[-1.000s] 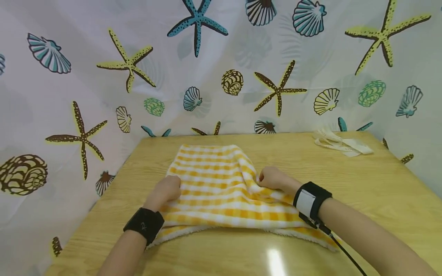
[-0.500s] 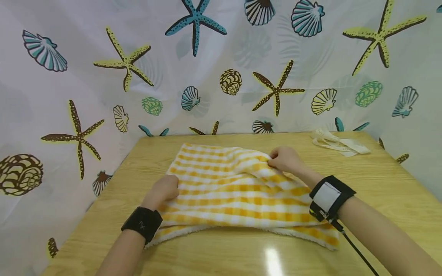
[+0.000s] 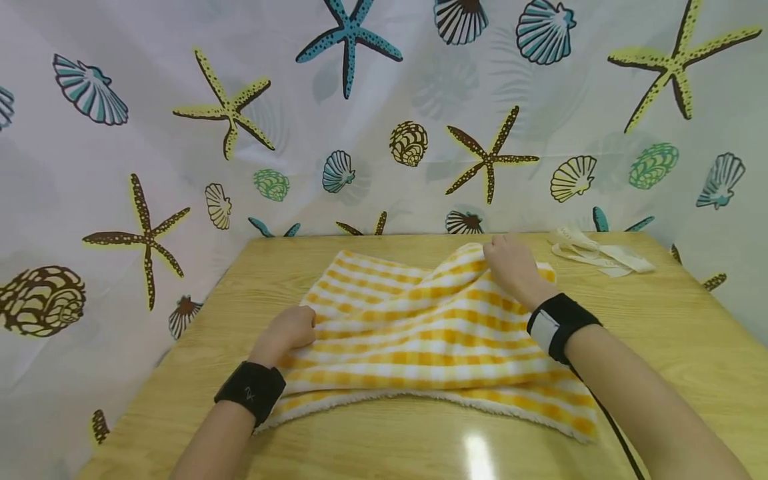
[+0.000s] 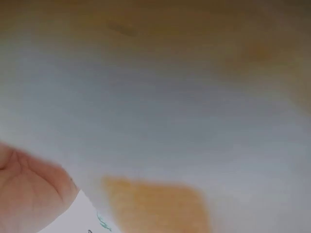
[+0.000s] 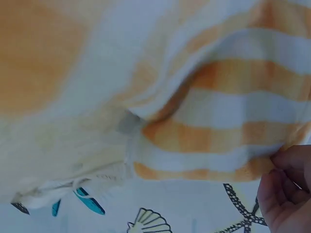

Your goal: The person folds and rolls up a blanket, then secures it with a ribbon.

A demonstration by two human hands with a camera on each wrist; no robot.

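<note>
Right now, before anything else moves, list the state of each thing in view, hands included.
Towel: rumpled, layered at its near edge, raised at the right hand
Left hand: fingers curled, gripping the towel's left side
Right hand: pinching the towel's far edge
Ribbon: lying loose, looped
Left wristband: fastened
Right wristband: fastened
Curtain: hanging

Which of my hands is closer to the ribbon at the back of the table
Right. Your right hand holds the yellow-and-white checked cloth just left of the ribbon; your left hand is farther left and nearer you, at the cloth's left edge.
</note>
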